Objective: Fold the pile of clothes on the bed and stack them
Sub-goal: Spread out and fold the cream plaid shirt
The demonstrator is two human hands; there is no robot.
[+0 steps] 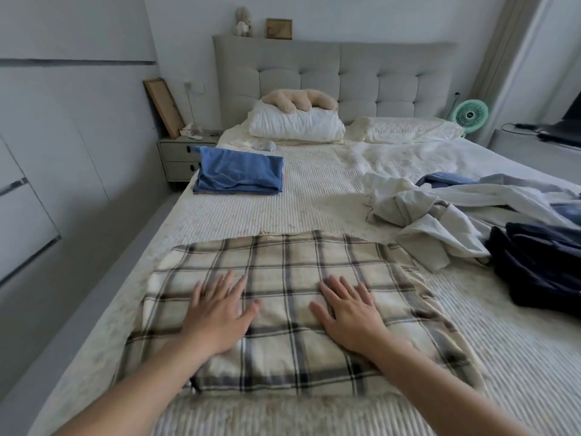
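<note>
A cream plaid garment [292, 265] lies spread flat on the bed [314, 196] right in front of me. My left hand [218, 313] rests palm down on its left half with straight, spread fingers. My right hand [347, 313] presses flat on its right half the same way. A folded blue garment [239, 173] sits on the bed's far left. To the right lies an unfolded pile: white and pale grey clothes [418, 215] and a dark navy garment [540, 265].
White pillows [295, 125] and a beige plush toy [298, 100] lie by the grey headboard [345, 73]. A nightstand [180, 158] stands left of the bed, a green fan [471, 114] at the right. A grey wall runs along the left.
</note>
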